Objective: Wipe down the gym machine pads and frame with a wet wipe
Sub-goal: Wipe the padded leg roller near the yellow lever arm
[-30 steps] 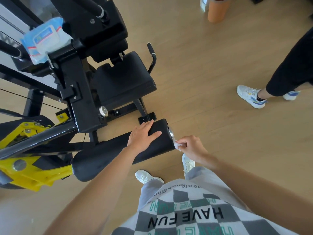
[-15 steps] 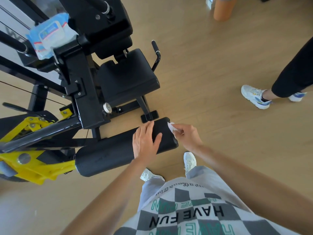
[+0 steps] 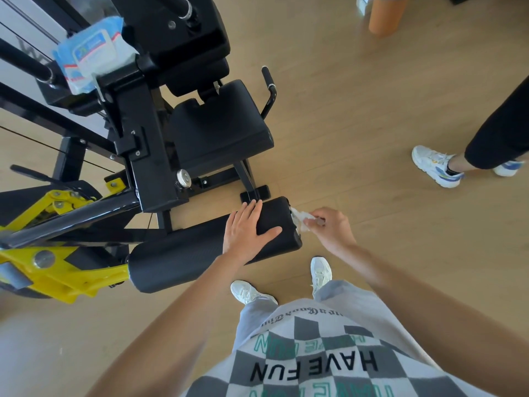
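at the near right end of the machine, the black roller pad point(image 3: 186, 259) lies long axis left to right, and its end cap faces the right hand point(image 3: 332, 227), the nearer one to that end, which pinches the crumpled wet wipe point(image 3: 299, 219) against it with curled fingers. the left hand point(image 3: 247, 230) rests flat on top of the roller, fingers straight, gripping nothing, just bracing it i'd guess. the seat pad point(image 3: 220, 130) sits farther back, probably next.

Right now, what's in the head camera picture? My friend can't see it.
A person's right hand presses a crumpled wet wipe against the end of a black roller pad, while the left hand rests flat on top. Behind are the black seat and a wet-wipe pack.
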### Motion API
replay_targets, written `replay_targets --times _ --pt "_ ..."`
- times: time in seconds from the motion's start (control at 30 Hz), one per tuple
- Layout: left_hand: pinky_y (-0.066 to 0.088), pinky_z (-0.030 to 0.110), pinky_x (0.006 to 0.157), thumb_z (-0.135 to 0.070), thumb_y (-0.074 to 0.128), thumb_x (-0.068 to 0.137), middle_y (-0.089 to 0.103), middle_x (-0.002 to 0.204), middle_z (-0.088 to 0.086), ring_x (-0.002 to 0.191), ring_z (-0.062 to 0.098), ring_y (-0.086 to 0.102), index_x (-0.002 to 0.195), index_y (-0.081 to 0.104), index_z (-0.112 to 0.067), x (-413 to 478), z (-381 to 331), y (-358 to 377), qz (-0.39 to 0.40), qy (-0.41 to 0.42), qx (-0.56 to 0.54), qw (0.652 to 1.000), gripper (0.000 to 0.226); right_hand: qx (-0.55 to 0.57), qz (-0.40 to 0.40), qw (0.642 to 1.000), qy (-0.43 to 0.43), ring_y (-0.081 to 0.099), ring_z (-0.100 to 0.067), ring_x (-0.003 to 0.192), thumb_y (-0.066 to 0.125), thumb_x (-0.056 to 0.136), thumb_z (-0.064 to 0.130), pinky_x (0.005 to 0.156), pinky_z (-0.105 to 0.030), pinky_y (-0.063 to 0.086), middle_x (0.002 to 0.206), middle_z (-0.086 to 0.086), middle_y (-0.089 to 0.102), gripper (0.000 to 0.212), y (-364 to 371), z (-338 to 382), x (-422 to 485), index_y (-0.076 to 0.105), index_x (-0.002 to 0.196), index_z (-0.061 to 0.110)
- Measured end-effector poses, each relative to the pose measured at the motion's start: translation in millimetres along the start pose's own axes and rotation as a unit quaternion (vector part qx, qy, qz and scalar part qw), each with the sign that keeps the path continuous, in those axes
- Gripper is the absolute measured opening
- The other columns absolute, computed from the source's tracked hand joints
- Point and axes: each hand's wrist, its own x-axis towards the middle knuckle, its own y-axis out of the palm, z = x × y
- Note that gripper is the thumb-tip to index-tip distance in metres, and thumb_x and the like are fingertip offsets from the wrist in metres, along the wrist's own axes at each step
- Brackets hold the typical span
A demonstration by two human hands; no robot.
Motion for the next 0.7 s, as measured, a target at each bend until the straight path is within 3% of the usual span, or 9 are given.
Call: replay_targets --times 0.07,0.13,0.2,0.27,0.33,0.4,0.43,0.53,0.7 --pt "0.012 0.043 0.128 -0.078 0.036 0.093 0.021 0.170 -0.003 0.157 0.019 0.014 0.163 0.018 -0.024 4 0 -3 0.010 -0.006 0.006 1.000 0.090 0.032 0.004 0.999 -0.010 0.065 -0.025 0.083 0.064 0.096 0.018 0.073 -0.037 0.053 0.091 -0.010 0.073 0.014 8 11 1 0.077 0.101 0.015" --pt "0.015 0.044 0.127 -0.077 0.037 0.093 0.022 0.169 -0.003 0.156 0.019 0.018 0.163 0.019 -0.025 5 -1 -6 0.015 -0.012 0.003 1.000 0.089 0.048 0.007 0.998 -0.033 0.063 -0.009 0.079 0.065 0.095 0.012 0.067 -0.013 0.048 0.095 -0.001 0.075 0.024 19 16 -4 0.076 0.117 0.016" --pt "0.017 0.044 0.127 -0.076 0.037 0.094 0.023 0.169 -0.003 0.155 0.019 0.020 0.163 0.019 -0.026 4 -2 -6 0.015 -0.014 0.005 1.000 0.088 0.048 -0.008 0.998 -0.047 0.060 -0.002 0.073 0.064 0.096 0.009 0.063 -0.006 0.042 0.092 0.004 0.074 0.031 25 11 -7 0.072 0.125 0.014" --pt "0.018 0.045 0.126 -0.077 0.036 0.094 0.025 0.168 -0.003 0.154 0.020 0.022 0.163 0.020 -0.026 4 -2 -6 0.011 -0.013 0.007 1.000 0.088 0.023 -0.008 0.997 -0.070 0.055 -0.006 0.061 0.065 0.094 0.006 0.056 -0.013 0.041 0.076 0.005 0.071 0.027 25 3 -11 0.075 0.119 0.013" --pt "0.020 0.045 0.126 -0.077 0.035 0.093 0.026 0.168 -0.004 0.154 0.020 0.024 0.163 0.020 -0.027 6 -1 -7 0.016 -0.015 0.005 1.000 0.087 0.002 0.001 0.997 -0.081 0.038 -0.012 0.050 0.067 0.091 0.001 0.053 -0.022 0.034 0.055 0.007 0.051 0.012 23 -9 -13 0.078 0.091 0.006" --pt "0.022 0.044 0.125 -0.077 0.036 0.094 0.027 0.167 -0.005 0.153 0.020 0.026 0.163 0.020 -0.029 10 0 -9 0.032 -0.017 -0.003 0.999 0.086 -0.023 0.020 0.995 -0.093 0.025 -0.013 0.052 0.065 0.087 -0.003 0.054 -0.026 0.026 0.051 -0.005 0.035 0.036 19 -17 -13 0.046 0.058 0.009" --pt "0.023 0.044 0.124 -0.077 0.037 0.094 0.027 0.168 -0.006 0.152 0.020 0.027 0.162 0.021 -0.030 12 1 -12 0.042 -0.019 -0.011 0.999 0.084 -0.034 0.038 0.994 -0.091 0.024 -0.012 0.052 0.063 0.086 -0.003 0.054 -0.026 0.025 0.051 -0.008 0.036 0.029 15 -18 -14 0.047 0.061 -0.002" --pt "0.021 0.045 0.123 -0.073 0.038 0.097 0.019 0.170 -0.008 0.155 0.020 0.021 0.162 0.022 -0.036 18 0 -21 0.071 -0.018 -0.040 0.997 0.077 -0.049 0.084 0.994 -0.047 0.031 -0.010 0.048 0.062 0.088 0.006 0.049 -0.025 0.026 0.058 -0.008 0.060 0.024 4 -26 -6 0.065 0.064 0.003" --pt "0.013 0.046 0.124 -0.079 0.026 0.095 0.021 0.169 -0.007 0.154 0.024 0.021 0.159 0.029 -0.041 32 4 -26 0.068 -0.034 0.000 0.997 0.074 0.008 0.004 1.000 -0.025 0.051 -0.021 0.060 0.066 0.090 0.016 0.055 -0.029 0.037 0.080 -0.009 0.072 0.012 -2 -9 10 0.078 0.091 0.014"
